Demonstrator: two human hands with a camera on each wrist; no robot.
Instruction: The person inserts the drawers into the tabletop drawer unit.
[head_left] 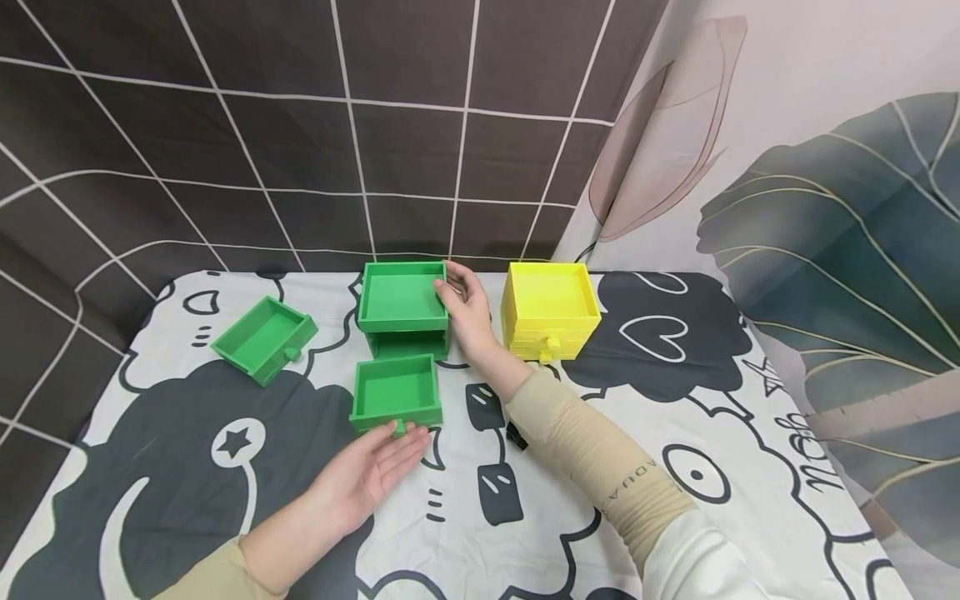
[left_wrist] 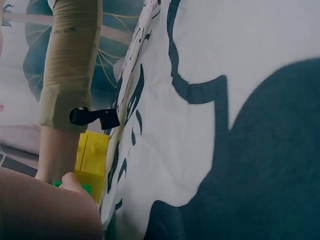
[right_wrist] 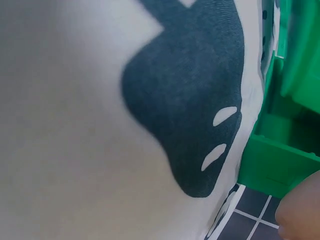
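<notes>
A green cabinet [head_left: 402, 293] with a tray-like top and an open front stands at the back of the cloth. My right hand [head_left: 471, 312] grips its right side, the thumb over the top rim. In front of the opening is a small green drawer [head_left: 396, 388], out of the cabinet. My left hand [head_left: 367, 473], palm up, pinches the knob at this drawer's front between thumb and fingers. In the right wrist view the green cabinet [right_wrist: 270, 165] shows at the right edge, beside part of the right hand [right_wrist: 302, 212]. Only part of the left hand [left_wrist: 50, 210] appears in the left wrist view.
A second green drawer [head_left: 262, 337] lies turned at an angle on the left. To the right of the cabinet stands a yellow cabinet [head_left: 551, 312] with a knobbed front. Behind them rises a dark gridded curtain [head_left: 300, 142]. The patterned cloth [head_left: 420, 542] covers the table.
</notes>
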